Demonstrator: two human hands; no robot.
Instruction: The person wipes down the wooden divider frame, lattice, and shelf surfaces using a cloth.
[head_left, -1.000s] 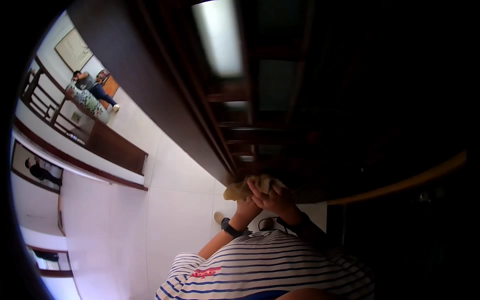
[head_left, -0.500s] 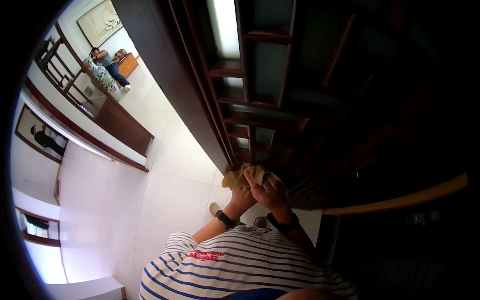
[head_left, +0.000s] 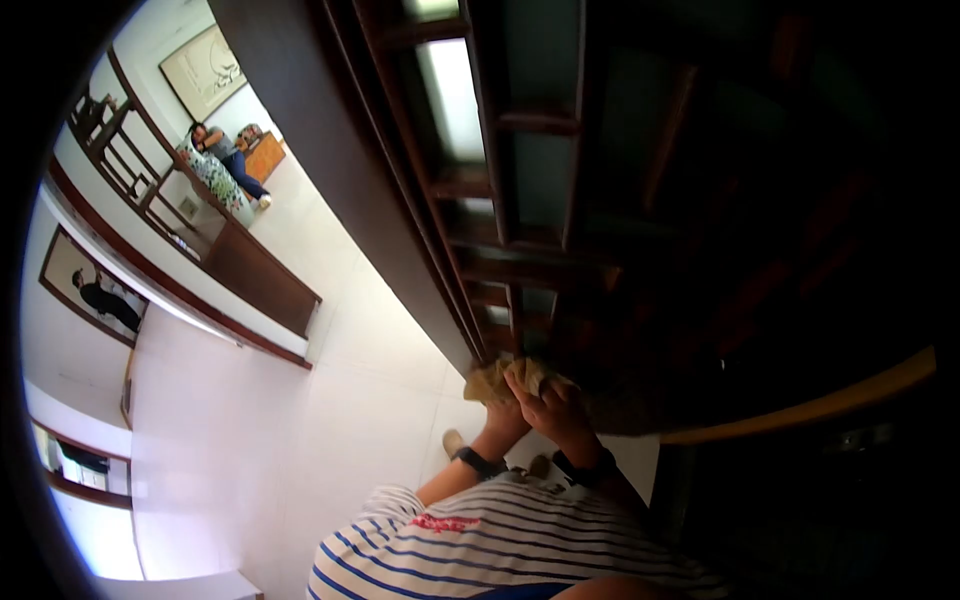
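Note:
A tan cloth is bunched up against the lower part of a dark wooden lattice door. My left hand has its fingers in the cloth, mostly hidden by it. Close beside it, my right hand is closed on the cloth's other side, one finger pointing up along the folds. The hands nearly touch each other. Dark bands circle both wrists.
Pale floor tiles spread out left of the door. A low partition with a wooden panel stands farther left. At the back are a patterned vase, a sitting person and a wooden box. Deep shadow covers the right side.
The view has shifted, so door, hands and cloth appear slightly lower and to the right. Both hands still hold the cloth at the door.

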